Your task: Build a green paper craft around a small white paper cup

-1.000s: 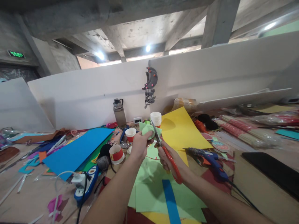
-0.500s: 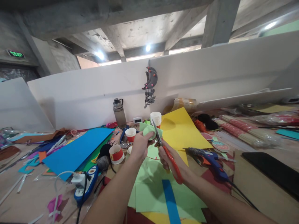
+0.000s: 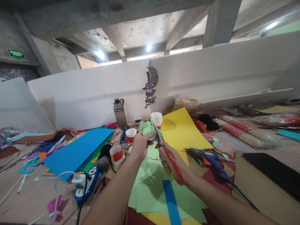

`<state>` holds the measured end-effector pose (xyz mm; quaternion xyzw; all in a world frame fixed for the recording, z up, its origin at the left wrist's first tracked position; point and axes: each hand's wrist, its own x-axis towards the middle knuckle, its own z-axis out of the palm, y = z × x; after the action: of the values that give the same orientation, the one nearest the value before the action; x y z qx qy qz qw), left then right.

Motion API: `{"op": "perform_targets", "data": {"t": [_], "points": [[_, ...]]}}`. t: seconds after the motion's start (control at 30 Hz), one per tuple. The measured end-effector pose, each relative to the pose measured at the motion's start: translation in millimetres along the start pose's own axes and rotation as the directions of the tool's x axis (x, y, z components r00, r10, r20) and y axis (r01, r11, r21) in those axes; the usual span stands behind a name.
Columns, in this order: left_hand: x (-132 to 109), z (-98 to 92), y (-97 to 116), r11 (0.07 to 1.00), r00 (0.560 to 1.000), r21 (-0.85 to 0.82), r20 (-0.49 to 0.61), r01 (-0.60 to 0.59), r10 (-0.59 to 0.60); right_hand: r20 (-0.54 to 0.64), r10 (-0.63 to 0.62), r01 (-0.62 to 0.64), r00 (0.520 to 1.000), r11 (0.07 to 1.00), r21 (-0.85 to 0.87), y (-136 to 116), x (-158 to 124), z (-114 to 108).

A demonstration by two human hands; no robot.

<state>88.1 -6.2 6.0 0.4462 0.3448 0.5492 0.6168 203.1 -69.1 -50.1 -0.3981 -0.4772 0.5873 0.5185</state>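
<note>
My left hand (image 3: pixel 141 144) pinches a piece of light green paper (image 3: pixel 144 126) with a round, disc-like part (image 3: pixel 148 130) under the thumb. In my right hand (image 3: pixel 167 159) is a pair of scissors (image 3: pixel 172 162) with orange-red handles. Their blades point up and away, at the right edge of the green paper; whether they bite into it I cannot tell. Beneath both hands lie light green sheets (image 3: pixel 150 193), with a blue paper strip (image 3: pixel 172 201) on top.
Paper cups (image 3: pixel 116 154) and a stack of white cups (image 3: pixel 156 118) stand beyond my hands. A glue gun (image 3: pixel 212 161) and black phone-like slab (image 3: pixel 273 172) lie right. Blue card (image 3: pixel 81 151) and a power strip (image 3: pixel 87 184) are left, a bottle (image 3: pixel 119 114) behind.
Both hands stay in nearly the same place. The green paper and the scissors have shifted only slightly, the blades tilting a little to the left.
</note>
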Motion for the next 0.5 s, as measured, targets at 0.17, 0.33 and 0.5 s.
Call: {"op": "perform_targets", "data": {"t": [0.17,0.33,0.5], "points": [[-0.9,0.9,-0.3,1.0,1.0,-0.01,-0.007,0.006,-0.006,-0.027,0.05,-0.049,0.998,0.998,0.042,0.3,1.2,2.1],[-0.6,3.5,-2.2,0.997,0.998,-0.068,-0.062,-0.034,0.03,-0.021,0.017,-0.017,1.0,1.0,0.007,-4.6,-1.9,4.5],[-0.9,4.0,-0.6,0.999,0.999,-0.024,-0.031,-0.025,0.024,-0.027,-0.069,0.066,0.997,0.992,-0.107,-5.2,-3.2,2.2]]}}
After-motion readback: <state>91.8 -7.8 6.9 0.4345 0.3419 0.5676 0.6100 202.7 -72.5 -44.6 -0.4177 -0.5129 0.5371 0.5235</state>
